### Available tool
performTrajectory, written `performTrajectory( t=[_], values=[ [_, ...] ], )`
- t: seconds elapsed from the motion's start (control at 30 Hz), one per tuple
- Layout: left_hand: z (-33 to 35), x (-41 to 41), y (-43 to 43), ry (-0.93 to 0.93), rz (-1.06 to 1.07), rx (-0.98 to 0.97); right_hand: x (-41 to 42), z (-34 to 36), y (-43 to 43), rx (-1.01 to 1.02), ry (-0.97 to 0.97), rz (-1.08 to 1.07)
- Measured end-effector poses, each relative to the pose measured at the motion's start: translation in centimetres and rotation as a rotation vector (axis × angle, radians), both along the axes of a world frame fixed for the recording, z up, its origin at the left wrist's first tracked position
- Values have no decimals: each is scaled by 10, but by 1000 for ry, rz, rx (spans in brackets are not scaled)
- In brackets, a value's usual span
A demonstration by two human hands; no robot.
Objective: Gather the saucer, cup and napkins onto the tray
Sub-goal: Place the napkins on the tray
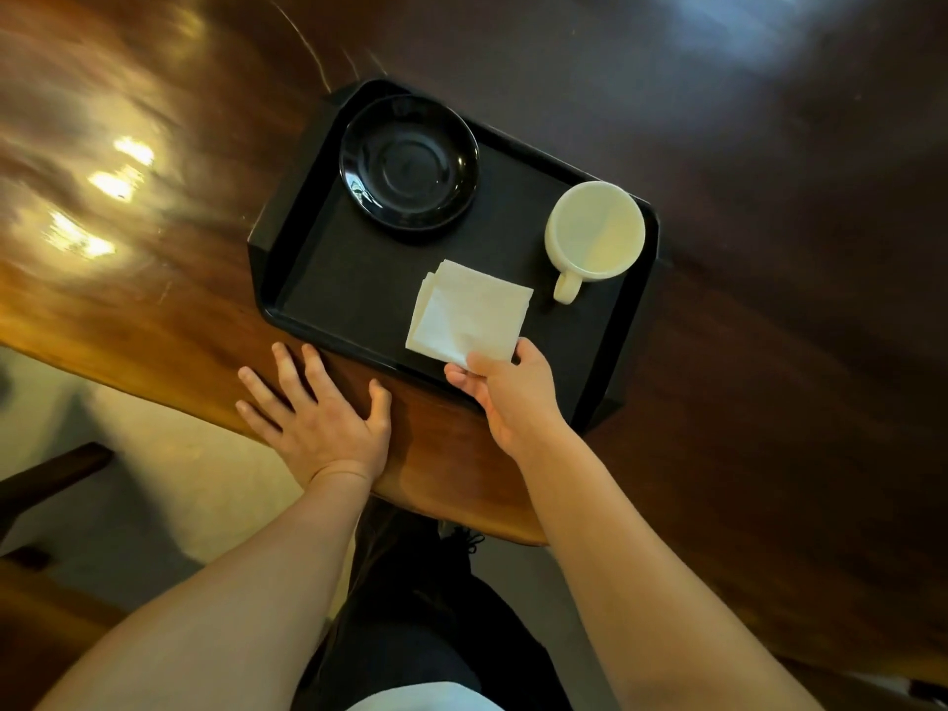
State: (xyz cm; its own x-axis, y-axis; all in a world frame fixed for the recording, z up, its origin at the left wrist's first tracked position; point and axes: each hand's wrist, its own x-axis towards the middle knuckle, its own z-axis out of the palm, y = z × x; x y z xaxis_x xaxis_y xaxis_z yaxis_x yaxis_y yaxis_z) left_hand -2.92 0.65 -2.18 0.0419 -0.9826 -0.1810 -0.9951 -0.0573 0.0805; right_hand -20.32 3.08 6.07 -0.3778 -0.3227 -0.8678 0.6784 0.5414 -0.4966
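Observation:
A black tray (328,279) lies at an angle on the wooden table. A black saucer (409,164) sits in its far left corner. A cream cup (595,230) stands in the far right corner, handle towards me. White folded napkins (469,313) lie on the tray's near part. My right hand (508,392) pinches the near corner of the napkins between thumb and fingers, over the tray's near rim. My left hand (318,413) rests flat on the table just in front of the tray, fingers spread, holding nothing.
The glossy wooden table (769,351) has a curved near edge right under my hands. Pale floor (179,479) and dark wooden furniture (46,484) show at the lower left. My legs in dark clothing are below the table edge.

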Motion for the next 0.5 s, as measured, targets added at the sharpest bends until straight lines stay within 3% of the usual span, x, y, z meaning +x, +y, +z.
performTrajectory(
  t=[0.17,0.5],
  values=[
    [0,1,0,0,-6,-4,4,-7,-3,167,103,129],
    [1,2,1,25,-3,-2,0,-3,17,209,269,364]
  ],
)
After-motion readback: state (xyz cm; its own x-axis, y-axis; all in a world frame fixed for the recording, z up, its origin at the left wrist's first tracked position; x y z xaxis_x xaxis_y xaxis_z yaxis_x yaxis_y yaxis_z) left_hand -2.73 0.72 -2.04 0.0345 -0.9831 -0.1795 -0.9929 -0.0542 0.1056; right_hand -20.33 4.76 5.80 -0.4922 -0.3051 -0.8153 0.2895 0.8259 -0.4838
